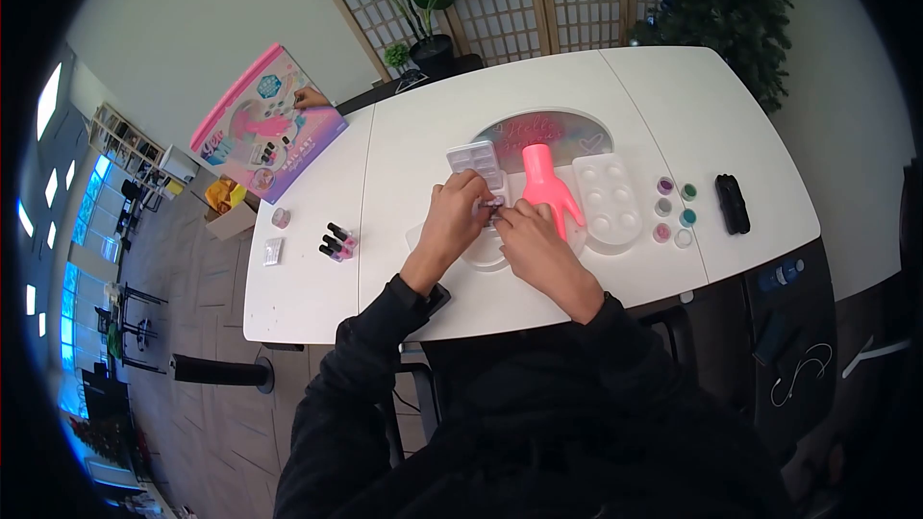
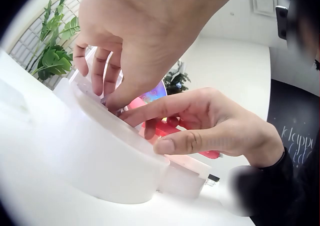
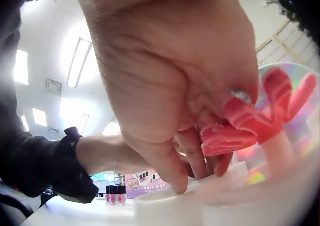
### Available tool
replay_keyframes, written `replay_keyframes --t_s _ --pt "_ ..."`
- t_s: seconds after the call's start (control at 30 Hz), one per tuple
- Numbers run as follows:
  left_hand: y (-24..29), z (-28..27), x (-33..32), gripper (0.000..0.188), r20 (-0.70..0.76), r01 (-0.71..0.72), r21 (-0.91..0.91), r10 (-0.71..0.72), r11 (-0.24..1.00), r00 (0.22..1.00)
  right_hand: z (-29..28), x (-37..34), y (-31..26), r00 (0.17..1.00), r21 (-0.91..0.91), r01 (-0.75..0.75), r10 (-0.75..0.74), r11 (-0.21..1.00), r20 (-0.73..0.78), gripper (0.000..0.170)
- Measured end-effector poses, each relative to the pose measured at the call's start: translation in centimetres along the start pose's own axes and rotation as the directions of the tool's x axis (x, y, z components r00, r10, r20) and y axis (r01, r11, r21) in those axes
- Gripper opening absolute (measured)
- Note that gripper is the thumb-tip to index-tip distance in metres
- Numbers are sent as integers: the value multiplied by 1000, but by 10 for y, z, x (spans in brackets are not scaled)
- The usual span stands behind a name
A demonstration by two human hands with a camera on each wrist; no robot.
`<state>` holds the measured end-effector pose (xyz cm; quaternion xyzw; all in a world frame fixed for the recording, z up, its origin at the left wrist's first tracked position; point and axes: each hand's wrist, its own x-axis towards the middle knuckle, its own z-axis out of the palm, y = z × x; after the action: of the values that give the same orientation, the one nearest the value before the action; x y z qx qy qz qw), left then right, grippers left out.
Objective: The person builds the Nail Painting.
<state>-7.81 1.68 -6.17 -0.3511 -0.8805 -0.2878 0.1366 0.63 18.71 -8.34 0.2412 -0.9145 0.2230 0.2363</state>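
Both hands meet over the left part of a white plastic nail-art base (image 2: 115,156). My left hand (image 1: 452,216) reaches down with thumb and fingertips together, pinching a small purplish piece (image 1: 494,201) that the fingers mostly hide. My right hand (image 1: 538,248) comes in from the other side, its index finger extended to the left thumb tip and its thumb apart at the base's edge. Beside the right hand stands a pink plastic hand (image 1: 542,183) with spread fingers. A clear compartment tray (image 1: 474,158) sits just behind my left hand.
A white tray with round wells (image 1: 608,202) adjoins the base at right, then several small glitter pots (image 1: 664,185) and a black case (image 1: 732,204). On the left are nail polish bottles (image 1: 336,242), a small jar (image 1: 280,218), a white packet (image 1: 273,251) and a colourful box (image 1: 269,125).
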Motion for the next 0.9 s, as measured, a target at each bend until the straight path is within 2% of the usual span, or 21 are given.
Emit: replay_keyframes --t_s 0.03,0.1,0.23,0.3,0.4,0.5,0.6,0.7,0.8,0.9 --pt "7 -3 0 22 1 1 0 -1 1000 1000 0 0 1 1000 1 -1 1 1000 1 16" --pt "21 -9 -2 22 -63 24 243 -9 970 998 -2 0 4 1000 40 7 -8 999 29 19" --pt "18 -3 -4 23 -14 71 320 -70 945 997 -6 -1 7 997 50 18 -21 999 75 21" --pt "20 -4 -3 21 26 -11 360 2 933 1000 -7 -3 6 998 73 16 -21 997 61 22" --pt "19 -7 -4 13 66 -41 342 19 939 998 -5 -2 7 998 74 16 -19 997 52 22" --pt "17 -8 -6 12 69 -61 372 38 926 997 -4 -3 7 1000 96 20 -22 995 14 21" --pt "21 -13 -7 13 62 -83 401 63 912 996 -9 -2 3 998 56 2 -6 998 61 24" --pt "22 -11 -4 11 97 -24 358 -11 933 995 -9 -2 4 996 57 -5 0 998 94 25" --pt "22 -10 -3 12 146 -46 348 -5 936 989 -8 -3 5 997 103 -3 -6 995 83 25" --pt "17 -6 -5 12 102 -50 311 19 949 995 -11 -2 4 996 100 -7 -2 995 86 23"
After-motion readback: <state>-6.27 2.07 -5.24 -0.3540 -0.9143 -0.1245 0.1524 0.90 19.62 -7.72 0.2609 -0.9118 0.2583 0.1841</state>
